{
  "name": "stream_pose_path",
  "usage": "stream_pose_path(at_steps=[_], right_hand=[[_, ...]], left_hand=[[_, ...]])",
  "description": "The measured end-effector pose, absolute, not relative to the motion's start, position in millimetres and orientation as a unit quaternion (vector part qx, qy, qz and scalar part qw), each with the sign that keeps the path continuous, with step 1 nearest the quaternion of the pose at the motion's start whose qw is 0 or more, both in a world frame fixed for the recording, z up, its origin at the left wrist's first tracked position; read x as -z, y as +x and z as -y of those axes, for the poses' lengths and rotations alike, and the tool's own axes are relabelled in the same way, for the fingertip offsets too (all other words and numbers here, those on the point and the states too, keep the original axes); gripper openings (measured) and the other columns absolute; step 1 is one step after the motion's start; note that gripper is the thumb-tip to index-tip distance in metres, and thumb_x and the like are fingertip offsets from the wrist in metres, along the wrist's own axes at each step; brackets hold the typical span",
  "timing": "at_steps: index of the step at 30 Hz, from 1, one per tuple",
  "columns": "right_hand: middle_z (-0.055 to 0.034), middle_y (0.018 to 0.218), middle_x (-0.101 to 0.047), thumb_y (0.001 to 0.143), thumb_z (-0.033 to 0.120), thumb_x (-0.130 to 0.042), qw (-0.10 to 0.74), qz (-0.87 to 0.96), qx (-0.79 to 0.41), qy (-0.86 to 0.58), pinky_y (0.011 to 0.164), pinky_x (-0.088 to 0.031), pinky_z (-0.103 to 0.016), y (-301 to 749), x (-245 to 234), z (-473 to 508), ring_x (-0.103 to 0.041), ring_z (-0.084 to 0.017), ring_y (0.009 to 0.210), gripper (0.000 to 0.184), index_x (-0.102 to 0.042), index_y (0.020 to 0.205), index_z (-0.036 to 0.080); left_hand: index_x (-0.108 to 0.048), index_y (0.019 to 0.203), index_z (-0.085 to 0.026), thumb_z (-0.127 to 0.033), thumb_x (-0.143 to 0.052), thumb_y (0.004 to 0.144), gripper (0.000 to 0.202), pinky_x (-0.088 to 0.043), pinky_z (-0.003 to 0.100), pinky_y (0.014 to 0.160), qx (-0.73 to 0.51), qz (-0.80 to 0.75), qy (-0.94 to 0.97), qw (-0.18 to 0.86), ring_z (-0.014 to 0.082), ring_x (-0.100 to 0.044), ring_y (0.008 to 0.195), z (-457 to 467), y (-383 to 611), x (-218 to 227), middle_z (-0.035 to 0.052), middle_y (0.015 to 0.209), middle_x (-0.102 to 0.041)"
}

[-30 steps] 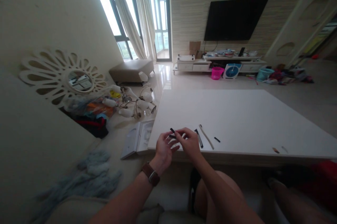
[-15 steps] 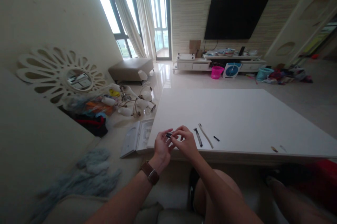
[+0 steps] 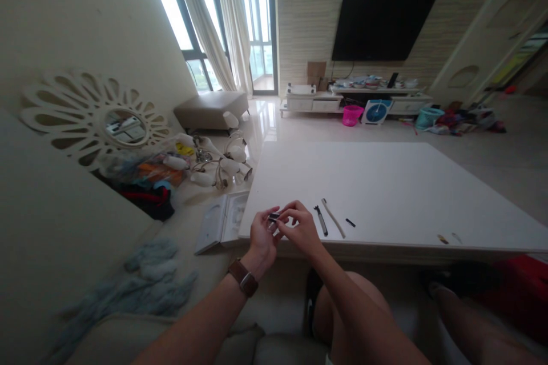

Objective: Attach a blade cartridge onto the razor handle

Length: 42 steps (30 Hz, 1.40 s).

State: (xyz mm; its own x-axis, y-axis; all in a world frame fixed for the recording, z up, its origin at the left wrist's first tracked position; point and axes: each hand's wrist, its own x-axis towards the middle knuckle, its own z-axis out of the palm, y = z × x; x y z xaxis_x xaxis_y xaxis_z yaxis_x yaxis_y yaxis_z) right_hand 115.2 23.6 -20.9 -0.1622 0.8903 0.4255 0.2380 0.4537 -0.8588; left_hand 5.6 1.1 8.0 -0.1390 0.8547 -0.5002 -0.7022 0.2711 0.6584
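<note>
"How do the hands look against a second ago?"
"Closer in. Then, two dark strips stuck out apart between the fingers; now the small dark piece (image 3: pixel 274 216) sits low in the grip. I can't tell whether it is one strip or two together."
"And each hand?"
"The left hand (image 3: pixel 262 240) is cupped, fingers half curled around the piece. The right hand (image 3: pixel 300 230) has thumb and fingertips pinched in on its near end. Both are over the near left corner of the bench (image 3: pixel 385 182)."
"Beside them?"
"Just right, a dark-and-grey tool (image 3: pixel 322 222), then a pale thin stick (image 3: pixel 334 219), then a short black strip (image 3: pixel 350 223), all lying on the bench as before."
"Left of it?"
"An opened white box (image 3: pixel 214 225), beside the bench's left edge."
</note>
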Motion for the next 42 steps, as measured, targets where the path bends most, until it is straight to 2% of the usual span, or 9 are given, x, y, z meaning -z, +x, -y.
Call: stream_pose_path(at_steps=[19, 25, 29, 33, 37, 42], right_hand=[[-0.0027, 0.089, -0.058, 0.071, 0.005, -0.069, 0.475, 0.721, -0.313, -0.394, 0.071, -0.045, -0.029, 119.6, 18.1, -24.0, -0.056, -0.017, 0.085, 0.015, -0.07, 0.071, 0.02], [-0.0023, 0.089, -0.057, 0.073, 0.006, -0.068, 0.479, 0.712, -0.323, -0.398, 0.069, -0.045, -0.027, 119.0, 16.7, -24.0, -0.056, -0.017, 0.085, 0.016, -0.071, 0.08, 0.021], [-0.0023, 0.088, -0.057, 0.08, 0.012, -0.066, 0.487, 0.7, -0.323, -0.41, 0.065, -0.045, -0.026, 119.5, 15.1, -25.0, -0.056, -0.016, 0.083, 0.01, -0.069, 0.085, 0.02], [-0.0028, 0.087, -0.059, 0.087, 0.019, -0.06, 0.494, 0.68, -0.322, -0.435, 0.06, -0.043, -0.025, 120.3, 15.8, -26.2, -0.057, -0.016, 0.08, 0.008, -0.068, 0.086, 0.02], [-0.0028, 0.088, -0.062, 0.087, 0.021, -0.06, 0.496, 0.666, -0.336, -0.444, 0.061, -0.044, -0.025, 119.7, 20.4, -27.3, -0.059, -0.016, 0.082, 0.007, -0.067, 0.087, 0.019], [-0.0026, 0.09, -0.064, 0.086, 0.019, -0.058, 0.504, 0.649, -0.342, -0.457, 0.065, -0.045, -0.026, 117.2, 25.8, -28.2, -0.06, -0.017, 0.083, 0.009, -0.065, 0.092, 0.019]], left_hand=[[-0.067, 0.093, -0.014, -0.028, -0.053, 0.078, 0.025, -0.045, 0.022, 0.051, -0.597, -0.452, 0.089, 0.657, 0.015, -0.064, 0.066, -1.7, 5.2, -5.4, 0.0035, 0.075, -0.064], [-0.066, 0.091, -0.015, -0.028, -0.054, 0.078, 0.022, -0.046, 0.023, 0.052, -0.596, -0.45, 0.082, 0.66, 0.0161, -0.065, 0.068, -2.7, 5.3, -5.0, 0.0038, 0.076, -0.064], [-0.065, 0.087, -0.015, -0.02, -0.059, 0.073, 0.016, -0.049, 0.024, 0.058, -0.607, -0.443, 0.083, 0.655, 0.0159, -0.064, 0.072, -2.0, 6.7, -3.9, 0.0042, 0.08, -0.066], [-0.064, 0.085, -0.016, -0.009, -0.059, 0.067, 0.019, -0.052, 0.026, 0.066, -0.619, -0.43, 0.117, 0.646, 0.0154, -0.065, 0.078, -1.4, 8.3, 0.2, 0.0047, 0.085, -0.068], [-0.064, 0.085, -0.016, -0.006, -0.059, 0.066, 0.021, -0.054, 0.029, 0.073, -0.623, -0.421, 0.125, 0.647, 0.0179, -0.067, 0.085, -1.9, 9.0, 3.0, 0.0065, 0.087, -0.069], [-0.063, 0.085, -0.014, -0.002, -0.059, 0.066, 0.023, -0.055, 0.027, 0.071, -0.625, -0.429, 0.121, 0.642, 0.016, -0.066, 0.079, -2.7, 9.6, 3.2, 0.0063, 0.085, -0.069]])
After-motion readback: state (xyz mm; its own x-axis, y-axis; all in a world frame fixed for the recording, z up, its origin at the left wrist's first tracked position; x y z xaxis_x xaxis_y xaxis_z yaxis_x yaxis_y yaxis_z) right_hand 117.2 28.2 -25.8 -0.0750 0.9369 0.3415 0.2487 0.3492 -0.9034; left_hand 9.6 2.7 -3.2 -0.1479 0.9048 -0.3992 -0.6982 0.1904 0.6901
